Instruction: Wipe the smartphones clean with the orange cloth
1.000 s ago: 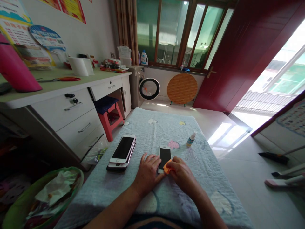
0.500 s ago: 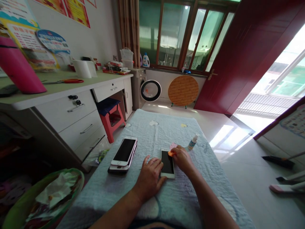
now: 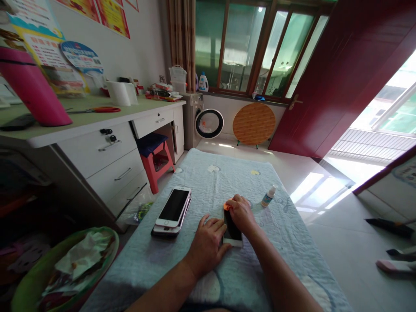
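A white-framed smartphone (image 3: 232, 229) with a dark screen lies face up on the light-blue quilted cover (image 3: 208, 182). My left hand (image 3: 209, 238) grips it along the left edge, the thumb by its bottom corner. Pinched in my right hand (image 3: 241, 213) is a small orange wiping cloth (image 3: 227, 206), pressed at the top of the screen; that hand hides part of the phone. To the left lies a stack of phones, a white one (image 3: 173, 207) on top. Right of my hands stands a small spray bottle (image 3: 268, 196) with a white top.
At the left, a desk (image 3: 152, 111) carries a pink bottle (image 3: 35, 89) and orange-handled scissors (image 3: 104, 109). Below it are a red stool (image 3: 159, 167) and a green-rimmed bin (image 3: 115, 242) holding paper. Behind are an open washing-machine door (image 3: 209, 123) and a round wooden tabletop (image 3: 254, 124).
My right hand has slid left across the top of the phone with the orange cloth, covering more of the screen. My left hand stays at the phone's edge. The view has shifted slightly.
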Demonstrator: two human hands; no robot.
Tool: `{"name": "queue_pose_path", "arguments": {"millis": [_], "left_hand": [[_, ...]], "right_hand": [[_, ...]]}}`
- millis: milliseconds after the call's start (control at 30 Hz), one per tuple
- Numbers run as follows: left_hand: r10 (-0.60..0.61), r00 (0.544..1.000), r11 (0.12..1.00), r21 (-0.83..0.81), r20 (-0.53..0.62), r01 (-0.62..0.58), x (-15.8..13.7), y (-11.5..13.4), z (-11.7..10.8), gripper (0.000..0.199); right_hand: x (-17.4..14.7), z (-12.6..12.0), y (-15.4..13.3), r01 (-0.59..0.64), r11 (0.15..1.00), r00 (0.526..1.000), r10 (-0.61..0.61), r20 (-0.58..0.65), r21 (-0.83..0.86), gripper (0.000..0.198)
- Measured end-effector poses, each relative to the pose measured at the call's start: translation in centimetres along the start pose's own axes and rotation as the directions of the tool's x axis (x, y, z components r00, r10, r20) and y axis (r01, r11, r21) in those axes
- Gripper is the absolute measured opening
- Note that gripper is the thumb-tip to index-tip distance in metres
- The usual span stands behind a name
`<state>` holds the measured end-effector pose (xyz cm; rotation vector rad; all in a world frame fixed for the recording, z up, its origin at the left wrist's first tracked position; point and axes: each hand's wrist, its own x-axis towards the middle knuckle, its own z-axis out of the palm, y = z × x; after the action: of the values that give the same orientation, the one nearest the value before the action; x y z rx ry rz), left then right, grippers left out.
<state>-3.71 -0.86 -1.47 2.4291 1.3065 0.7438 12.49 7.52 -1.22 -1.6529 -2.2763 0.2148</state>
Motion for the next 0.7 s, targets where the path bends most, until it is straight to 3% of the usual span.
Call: {"name": "queue_pose_path", "arguments": {"millis": [167, 500, 700], "left_hand": [[-0.006, 1.000, 1.000, 0.012, -0.001, 0.006, -0.1, 0.1, 0.0, 0.037], [-0.020, 1.000, 0.999, 0.026, -0.013, 0.020, -0.2, 0.3, 0.1, 0.040], [-0.020, 1.000, 1.000, 0.003, 0.010, 0.020, -0.1, 0.2, 0.1, 0.038]], "right_hand": [[-0.1, 0.0, -0.4, 0.055, 0.998, 0.998, -0.055, 0.014, 0.016, 0.029], [-1.0, -0.8, 0.9, -0.004, 1.000, 1.000, 0.004, -0.010, -0.013, 0.031], [-1.0, -0.3, 0.7, 0.037, 0.999, 0.999, -0.038, -0.015, -0.025, 0.032]]}}
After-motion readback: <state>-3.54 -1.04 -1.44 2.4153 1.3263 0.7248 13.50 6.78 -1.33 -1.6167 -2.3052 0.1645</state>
